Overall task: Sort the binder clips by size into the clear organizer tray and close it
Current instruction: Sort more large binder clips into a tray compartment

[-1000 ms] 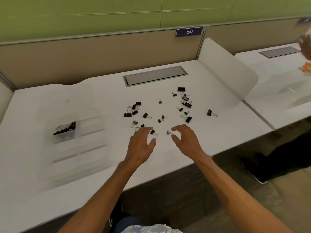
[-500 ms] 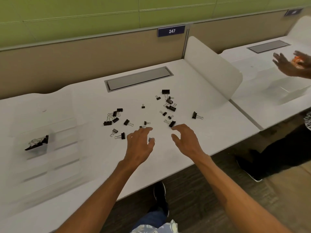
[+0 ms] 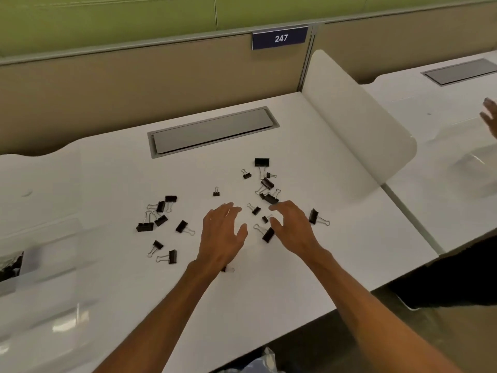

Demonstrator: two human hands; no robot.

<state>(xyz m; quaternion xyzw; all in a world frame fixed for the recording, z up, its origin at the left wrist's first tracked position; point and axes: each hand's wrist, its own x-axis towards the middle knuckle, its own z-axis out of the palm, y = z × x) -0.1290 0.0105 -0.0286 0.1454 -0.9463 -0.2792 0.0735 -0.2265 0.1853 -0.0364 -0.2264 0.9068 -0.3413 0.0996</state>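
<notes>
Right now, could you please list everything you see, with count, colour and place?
binder clips: about twenty loose, black with silver handles, scattered mid-desk; a few more in the tray
clear organizer tray: one, clear, blurred, desk's left edge
desk: one, white, under everything
cable hatch: one, grey, back of desk
sign 247: one, blue, on the partition
divider panel: one, white, desk's right edge
another person's hand: one, far right edge
left grip: one bare hand, open, above the clips, empty
right grip: one bare hand, open, beside it, empty
</notes>
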